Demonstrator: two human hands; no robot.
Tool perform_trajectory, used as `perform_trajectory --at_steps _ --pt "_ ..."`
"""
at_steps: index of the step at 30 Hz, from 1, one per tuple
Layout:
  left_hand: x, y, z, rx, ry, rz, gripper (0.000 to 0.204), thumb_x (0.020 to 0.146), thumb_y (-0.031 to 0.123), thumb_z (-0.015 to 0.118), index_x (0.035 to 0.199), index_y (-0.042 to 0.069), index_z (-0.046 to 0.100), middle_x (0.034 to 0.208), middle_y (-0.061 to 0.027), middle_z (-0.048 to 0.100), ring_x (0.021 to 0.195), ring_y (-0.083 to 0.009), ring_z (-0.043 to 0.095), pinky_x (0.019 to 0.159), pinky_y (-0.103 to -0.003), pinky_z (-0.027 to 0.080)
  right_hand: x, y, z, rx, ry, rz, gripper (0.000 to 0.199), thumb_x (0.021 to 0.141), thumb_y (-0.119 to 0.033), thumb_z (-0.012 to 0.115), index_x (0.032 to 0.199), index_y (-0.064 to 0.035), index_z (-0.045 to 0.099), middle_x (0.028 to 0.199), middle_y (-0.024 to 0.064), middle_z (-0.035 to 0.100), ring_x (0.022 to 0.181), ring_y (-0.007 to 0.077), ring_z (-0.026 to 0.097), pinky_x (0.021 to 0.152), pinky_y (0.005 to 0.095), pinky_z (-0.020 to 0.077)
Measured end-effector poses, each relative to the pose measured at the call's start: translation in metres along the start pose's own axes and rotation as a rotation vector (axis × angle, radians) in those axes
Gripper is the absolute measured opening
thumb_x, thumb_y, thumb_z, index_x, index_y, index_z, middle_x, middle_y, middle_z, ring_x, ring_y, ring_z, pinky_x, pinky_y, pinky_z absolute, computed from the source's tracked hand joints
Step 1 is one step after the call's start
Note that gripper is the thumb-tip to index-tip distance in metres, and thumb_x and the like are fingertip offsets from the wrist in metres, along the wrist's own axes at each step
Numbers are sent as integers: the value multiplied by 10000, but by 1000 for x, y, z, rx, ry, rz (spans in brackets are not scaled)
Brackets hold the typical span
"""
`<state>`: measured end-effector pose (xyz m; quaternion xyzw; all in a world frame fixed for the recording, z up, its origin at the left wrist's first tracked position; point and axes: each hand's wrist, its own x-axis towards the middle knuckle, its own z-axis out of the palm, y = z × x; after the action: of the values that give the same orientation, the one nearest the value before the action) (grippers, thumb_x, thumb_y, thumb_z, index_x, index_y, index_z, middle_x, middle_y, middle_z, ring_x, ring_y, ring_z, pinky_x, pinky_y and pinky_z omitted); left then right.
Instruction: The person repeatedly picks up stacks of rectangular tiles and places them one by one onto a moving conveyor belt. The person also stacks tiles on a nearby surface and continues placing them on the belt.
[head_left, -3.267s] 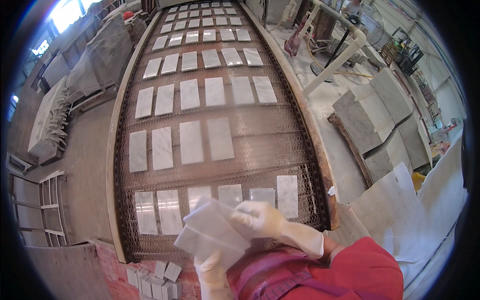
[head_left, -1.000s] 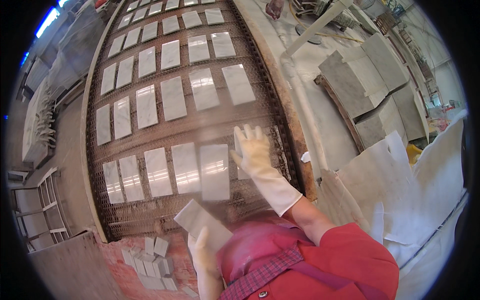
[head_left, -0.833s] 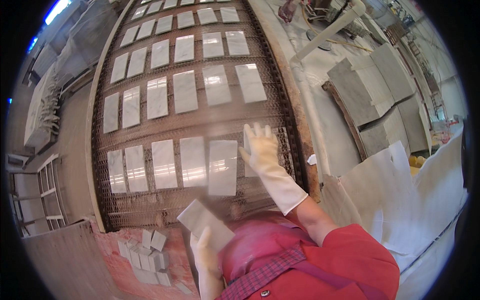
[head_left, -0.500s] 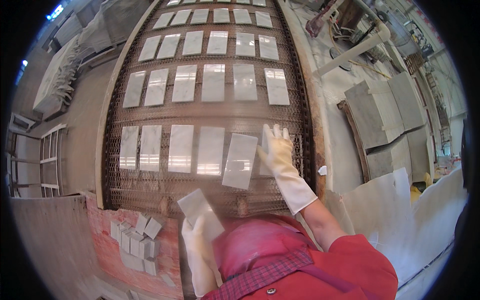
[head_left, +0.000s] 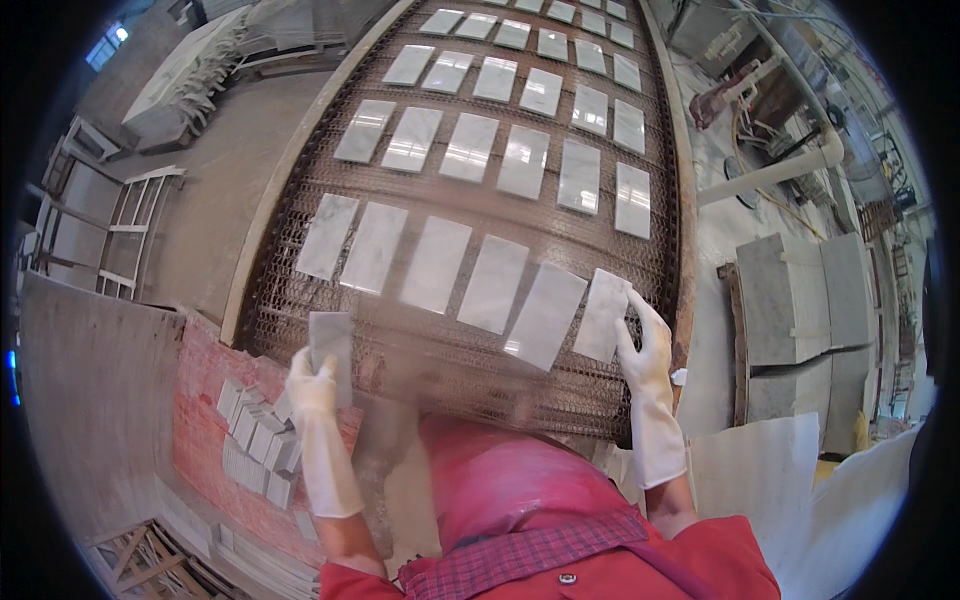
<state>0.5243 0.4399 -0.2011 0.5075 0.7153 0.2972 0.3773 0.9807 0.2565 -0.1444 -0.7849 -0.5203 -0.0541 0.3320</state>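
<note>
White gloves cover both my hands. My left hand [head_left: 312,385] is closed on the lower left edge of a small grey-white marble tile [head_left: 332,350], raised at the near left corner of the mesh conveyor [head_left: 400,355]. On the right, my right hand [head_left: 648,345] rests its fingertips along the right edge of the last tile [head_left: 603,315] in the nearest row, thumb and fingers apart. Left of that tile lies a slanted tile [head_left: 546,315], its upper right corner close to its neighbour. The other tiles [head_left: 437,265] in this row lie side by side, tilted slightly.
More rows of glossy tiles [head_left: 525,160] run up the conveyor. At left, stacked small grey blocks [head_left: 260,440] sit on a red board [head_left: 205,400]. Large grey slabs [head_left: 785,300] stand at right, near a pale pipe [head_left: 770,170]. A metal rack [head_left: 130,235] stands far left.
My view has swung, so the conveyor appears slanted. My left hand has carried its tile leftward, away from my apron. My right hand has shifted from atop the last tile to its right edge.
</note>
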Motion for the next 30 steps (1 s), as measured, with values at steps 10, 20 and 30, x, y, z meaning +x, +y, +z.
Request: perform_trajectory --at_steps 10,20,30 --pt "91 -43 -56 271 -24 248 528 897 177 768 1381 63 587 1285 -147 680 1150 -276 664 974 -393 521 -21 -26 -14 65 -10 -94 469 857 -100 770 1313 -75 664 1252 130 712 1148 320 673 994 405 516" --pt "71 -13 -34 887 63 346 472 990 233 593 1447 136 529 1187 -193 644 1091 -391 645 882 -512 544 -35 -35 -6 6 -23 -48 457 856 -141 777 1299 -93 678 1225 133 718 1132 318 681 995 411 524" --pt "-57 83 88 230 -57 1010 501 917 105 728 1391 25 587 1383 -206 629 1321 -350 583 1148 -431 438 34 -51 30 -372 -434 536 829 888 -394 769 1533 -63 366 1529 193 472 1246 341 602 1067 446 492"
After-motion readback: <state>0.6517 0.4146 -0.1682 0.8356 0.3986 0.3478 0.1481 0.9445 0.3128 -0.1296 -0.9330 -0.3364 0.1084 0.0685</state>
